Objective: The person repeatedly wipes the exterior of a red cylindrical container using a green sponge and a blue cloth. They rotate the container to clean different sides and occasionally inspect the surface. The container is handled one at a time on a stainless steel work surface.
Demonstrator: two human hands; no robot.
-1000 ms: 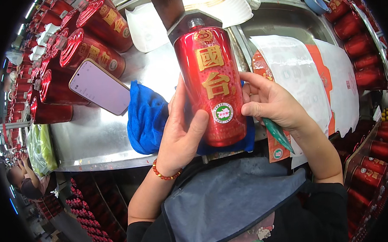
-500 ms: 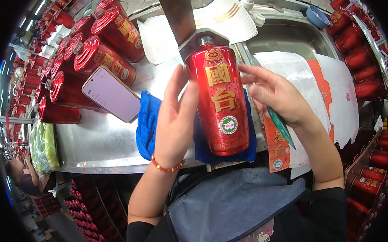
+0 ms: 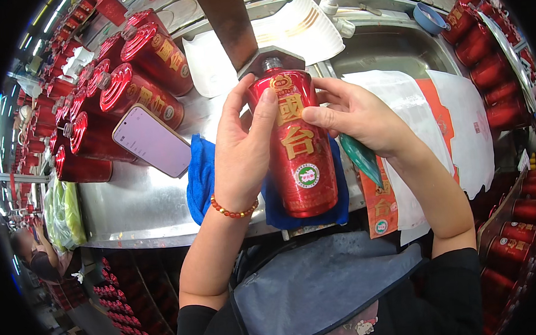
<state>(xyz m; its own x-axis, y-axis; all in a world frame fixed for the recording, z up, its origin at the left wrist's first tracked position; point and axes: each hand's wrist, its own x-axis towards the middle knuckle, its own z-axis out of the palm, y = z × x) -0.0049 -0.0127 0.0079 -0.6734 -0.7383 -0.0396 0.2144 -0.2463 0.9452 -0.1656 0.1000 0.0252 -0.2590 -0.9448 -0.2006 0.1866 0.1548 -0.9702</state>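
A red bottle with raised gold characters, a round green-and-white label and a clear neck lies on the bench, its base toward me. My left hand is closed on its left shoulder, thumb on the front. Opposite it, my right hand grips the upper right side with thumb and fingers. A green, pointed, flat tool sticks out below the right palm; how it is held is partly hidden. Blue cloth is bunched left of the bottle and also shows under it. The neck points at a dark angular metal bracket.
A phone lies left, against several red bottles. Printed paper sheets cover the right side, before a metal sink. A blue bowl is behind. Racked bottles stand far right. Another person is at far left.
Both hands have closed in from beside the bottle and now grip its upper part. The bottle is slightly turned and tilted. The green tool has swung with my right hand.
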